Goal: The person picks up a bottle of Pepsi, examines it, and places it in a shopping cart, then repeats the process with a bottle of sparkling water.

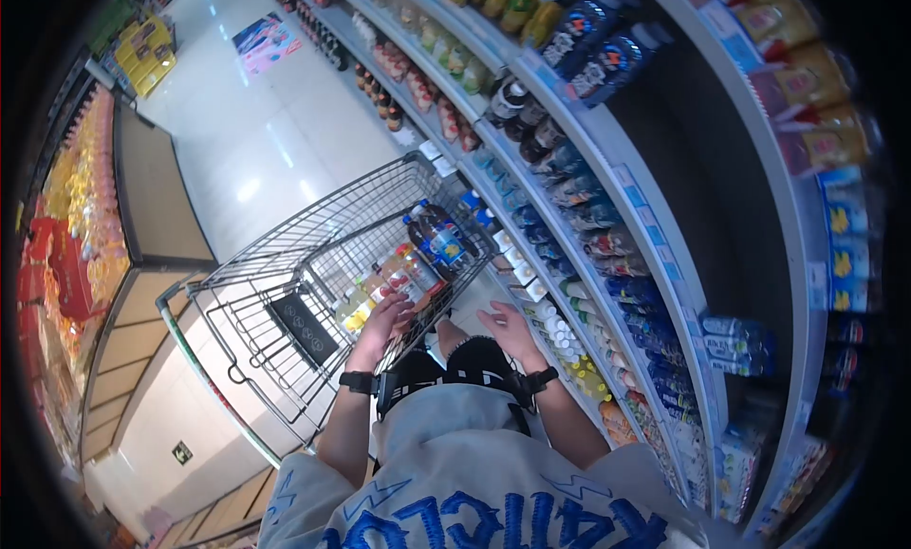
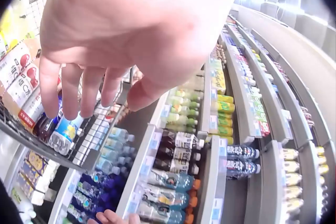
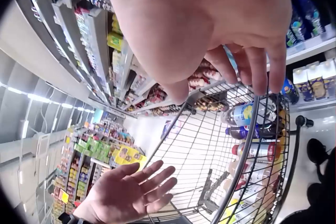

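My left hand [image 1: 387, 321] is held over the near side of a wire shopping cart [image 1: 275, 255], fingers relaxed and holding nothing. To the right, between the cart and the shelves, my right hand [image 1: 511, 331] hangs in the air with its fingers loosely extended. It is empty too. Inside the cart lie several drinks: dark bottles with blue labels [image 1: 444, 243], red-and-white packs [image 1: 403, 276] and yellowish bottles [image 1: 353, 307]. In the right wrist view my left palm [image 3: 131, 192] faces up with the fingers spread, beside the cart's wire wall [image 3: 181, 145].
Long shelves [image 1: 655, 217] of bottled drinks run along the right, with several blue-labelled bottles [image 1: 607, 55] high up. On the left stands a display stand [image 1: 142, 207] of packaged goods. A pale tiled aisle [image 1: 237, 122] stretches ahead, with a yellow display [image 1: 144, 54] farther off.
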### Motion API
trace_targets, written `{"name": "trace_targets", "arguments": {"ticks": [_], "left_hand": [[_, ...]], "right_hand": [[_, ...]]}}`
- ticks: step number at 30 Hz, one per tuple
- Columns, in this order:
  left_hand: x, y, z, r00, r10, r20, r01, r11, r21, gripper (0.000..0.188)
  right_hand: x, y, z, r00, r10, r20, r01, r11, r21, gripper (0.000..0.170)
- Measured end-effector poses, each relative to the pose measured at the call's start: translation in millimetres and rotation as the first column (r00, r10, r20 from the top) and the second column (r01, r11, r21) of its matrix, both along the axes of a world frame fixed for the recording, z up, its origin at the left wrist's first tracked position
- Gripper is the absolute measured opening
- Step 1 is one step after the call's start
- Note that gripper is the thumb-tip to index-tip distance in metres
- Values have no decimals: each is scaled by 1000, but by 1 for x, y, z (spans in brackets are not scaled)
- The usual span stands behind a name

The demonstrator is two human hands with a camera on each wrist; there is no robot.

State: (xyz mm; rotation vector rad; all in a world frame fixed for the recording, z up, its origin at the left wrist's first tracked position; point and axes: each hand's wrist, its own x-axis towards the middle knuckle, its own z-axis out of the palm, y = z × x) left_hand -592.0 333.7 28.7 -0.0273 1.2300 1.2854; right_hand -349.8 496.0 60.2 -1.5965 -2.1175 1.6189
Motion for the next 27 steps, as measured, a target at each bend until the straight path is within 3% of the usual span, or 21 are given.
{"name": "trace_targets", "arguments": {"ticks": [3,9,13,15,18,19,23,27], "left_hand": [[15,2,25,997,-71,-32,71,997,8,37],[54,43,87,927,-344,-147,364,920,143,39],[71,76,123,926,-350,-139,374,898,230,38],[86,88,144,921,-373,-112,390,878,278,36],[111,110,166,875,-467,-126,478,798,367,34],[121,119,173,854,-501,-138,514,774,369,34],[167,153,219,806,-562,-185,580,686,440,34],[216,185,279,750,-583,-311,634,501,589,41]], "right_hand": [[19,-15,19,997,-54,-63,55,998,19,66],[70,-21,70,953,-232,-193,251,965,77,60],[84,-3,96,905,-286,-315,343,929,141,54],[91,1,126,841,-335,-424,391,919,49,40],[108,10,170,793,-336,-509,408,912,33,34],[113,11,180,704,-357,-614,456,890,4,31],[156,22,215,649,-265,-713,511,846,150,31],[200,29,255,510,-282,-812,575,814,79,23]]}}
